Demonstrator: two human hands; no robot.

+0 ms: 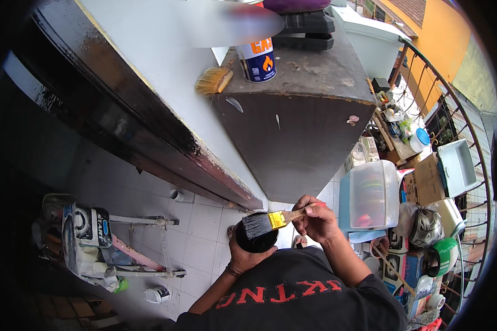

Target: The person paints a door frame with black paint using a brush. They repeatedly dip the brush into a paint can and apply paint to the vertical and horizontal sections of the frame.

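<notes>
The person's right hand (pixel 317 219) has its fingers closed around the handle of a paintbrush (pixel 278 220), and the left hand (pixel 246 255) is wrapped around the side of a black container (pixel 264 243), so neither of the 2 hands is free. The relation that matters lies between these 2 things: the brush is just left of the right hand, its long axis running nearly straight across the person's front, with the red-tipped handle end to the right and slightly farther from the body, and the grey bristles (pixel 257 225) to the left, over the open mouth of the container. The bristles lie across the far part of that mouth rather than pointing straight down into it; from this 1 view it cannot be told whether they touch the rim, and the dark inside hides what it holds. The right hand is nearer the handle and the left is nearer the bristle end, both in front of the black shirt (pixel 292 287). Beyond them stands a dark cabinet (pixel 292 138), with a dark wooden frame (pixel 204 168) to its left, both well apart from the bristles.
</notes>
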